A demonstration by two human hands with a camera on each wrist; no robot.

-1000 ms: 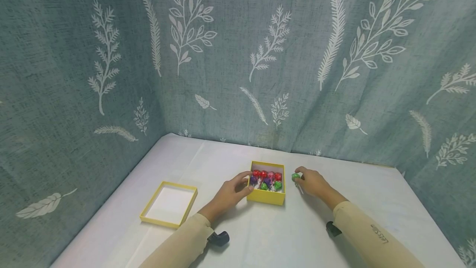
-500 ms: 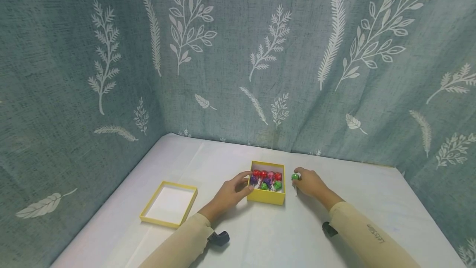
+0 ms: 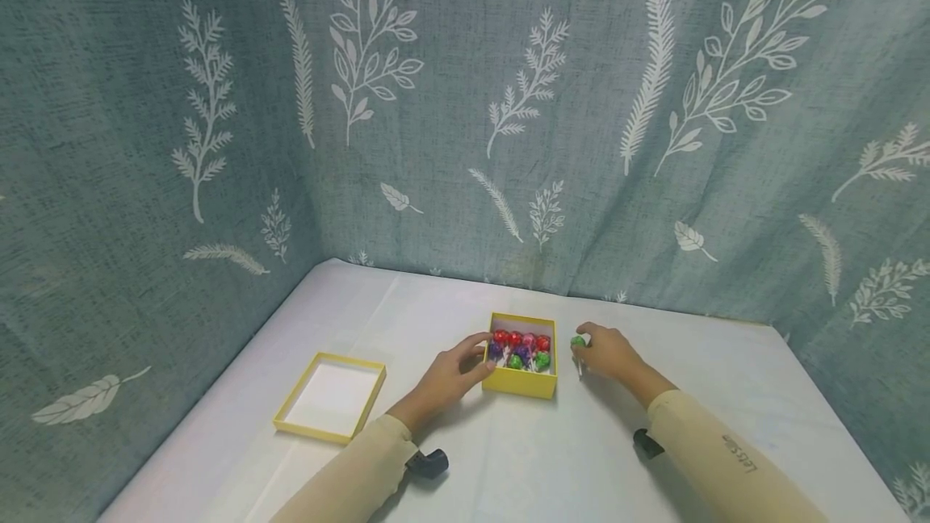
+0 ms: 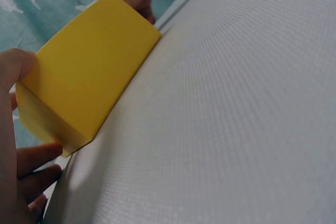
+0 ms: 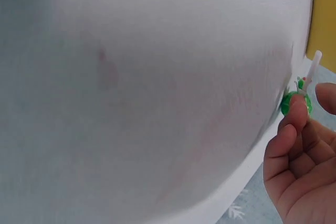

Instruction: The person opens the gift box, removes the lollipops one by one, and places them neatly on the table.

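Note:
A yellow box holds several wrapped lollipops in red, pink, purple and green. My left hand grips the box's left side; in the left wrist view its thumb presses the corner of the front wall and fingertips touch the side wall. Just right of the box, my right hand pinches a green lollipop by its wrapped head, the white stick pointing toward me. In the right wrist view the same lollipop shows partly behind the fingertips, its stick free.
A shallow yellow lid with a white inside lies to the left of the box. Both rest on a white-covered table. A blue-green leaf-patterned curtain stands behind and to the left.
The green lollipop's stick has swung from slanting right to pointing almost straight toward me. My right hand has shifted only slightly; the left hand and box stay in place.

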